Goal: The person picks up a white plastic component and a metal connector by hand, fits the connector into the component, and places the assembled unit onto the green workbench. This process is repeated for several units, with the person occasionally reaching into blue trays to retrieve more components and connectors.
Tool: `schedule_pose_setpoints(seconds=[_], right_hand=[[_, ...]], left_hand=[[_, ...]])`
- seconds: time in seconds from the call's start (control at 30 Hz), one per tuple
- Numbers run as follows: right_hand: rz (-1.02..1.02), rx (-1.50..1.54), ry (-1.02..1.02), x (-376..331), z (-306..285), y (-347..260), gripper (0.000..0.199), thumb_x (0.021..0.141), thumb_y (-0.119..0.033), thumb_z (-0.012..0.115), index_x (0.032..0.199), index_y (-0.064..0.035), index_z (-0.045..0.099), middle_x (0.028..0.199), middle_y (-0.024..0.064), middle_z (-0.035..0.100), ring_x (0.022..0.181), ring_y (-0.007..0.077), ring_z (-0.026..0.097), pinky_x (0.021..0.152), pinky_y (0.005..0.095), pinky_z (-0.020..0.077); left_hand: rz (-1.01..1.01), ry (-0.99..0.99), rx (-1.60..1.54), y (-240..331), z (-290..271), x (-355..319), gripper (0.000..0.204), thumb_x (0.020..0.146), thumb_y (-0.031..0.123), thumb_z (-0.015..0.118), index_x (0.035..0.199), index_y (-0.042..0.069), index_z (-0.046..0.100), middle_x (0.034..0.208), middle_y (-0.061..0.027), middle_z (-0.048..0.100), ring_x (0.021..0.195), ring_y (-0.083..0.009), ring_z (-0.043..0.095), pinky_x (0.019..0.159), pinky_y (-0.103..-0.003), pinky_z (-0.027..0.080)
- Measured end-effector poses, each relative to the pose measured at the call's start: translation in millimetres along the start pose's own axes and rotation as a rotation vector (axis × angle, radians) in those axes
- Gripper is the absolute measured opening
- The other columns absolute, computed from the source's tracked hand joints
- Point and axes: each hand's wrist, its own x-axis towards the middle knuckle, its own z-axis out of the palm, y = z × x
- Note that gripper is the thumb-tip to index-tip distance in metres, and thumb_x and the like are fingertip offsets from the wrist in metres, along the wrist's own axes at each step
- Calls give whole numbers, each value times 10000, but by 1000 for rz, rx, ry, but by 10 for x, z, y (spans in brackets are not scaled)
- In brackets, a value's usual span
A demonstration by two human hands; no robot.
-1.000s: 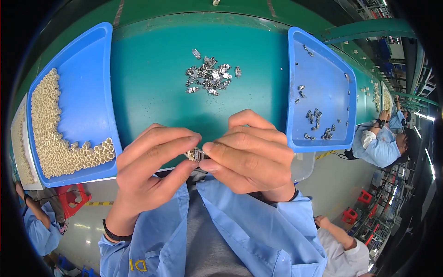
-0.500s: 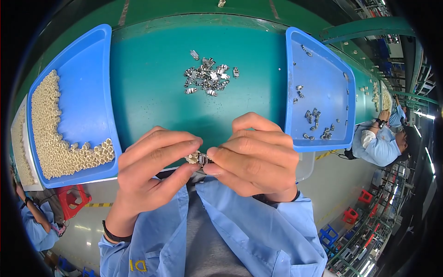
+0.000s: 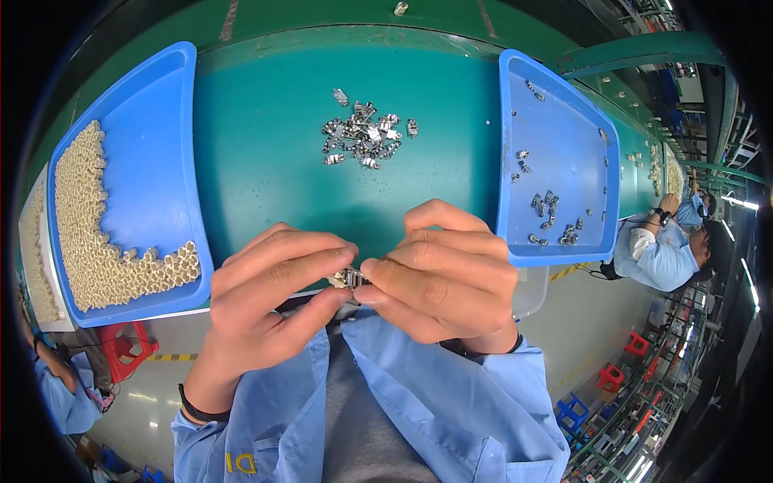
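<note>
Just in front of my chest, at the near edge of the green work surface, both hands pinch small parts together. Between the thumb and fingers of my left hand is a small cream-coloured part, mostly covered by the fingertips. Against it sits a small silver metal part, gripped by the thumb and forefinger of my right hand. How far the two fit into each other I cannot tell. A loose pile of similar metal parts lies farther back on the surface.
To the left, a blue tray holds a mass of cream-coloured parts. On the right stands another blue tray with scattered dark metal pieces. Beyond the far edge lies a green strip carrying one small piece. Co-workers sit at both sides.
My left hand has shifted slightly right, pressing closer to my right hand. The small piece on the far green strip has moved a little to the right.
</note>
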Motion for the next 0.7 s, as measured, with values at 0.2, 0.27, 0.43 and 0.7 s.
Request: schedule_pose_setpoints(seconds=[0.2,0.27,0.43,0.7], right_hand=[[-19,-11,4,-11,19,16,235,731,-73,903,876,40,756,732,120,724,633,233,700,674,356,553],[-17,-68,-9,-9,20,4,238,732,-86,905,880,26,756,731,104,720,617,222,684,655,346,533],[-63,-258,2,-45,113,14,261,732,-116,907,920,-8,762,745,68,716,596,195,655,616,331,485],[-51,-291,49,-108,179,159,300,773,-165,881,1014,-26,769,796,58,738,597,173,649,633,322,465]], left_hand=[[-12,-1,-13,13,15,-3,412,718,-75,831,1121,-70,745,1101,-197,738,846,-287,724,698,-361,572],[-8,2,-7,15,27,-1,401,723,-82,820,1117,-68,749,1099,-193,739,855,-288,726,702,-361,575],[-68,24,32,3,40,12,383,738,-88,799,1117,-63,751,1098,-189,741,879,-287,730,723,-354,584],[-144,41,115,33,103,60,353,786,-85,777,1136,-55,744,1101,-168,733,912,-275,734,765,-355,595]])
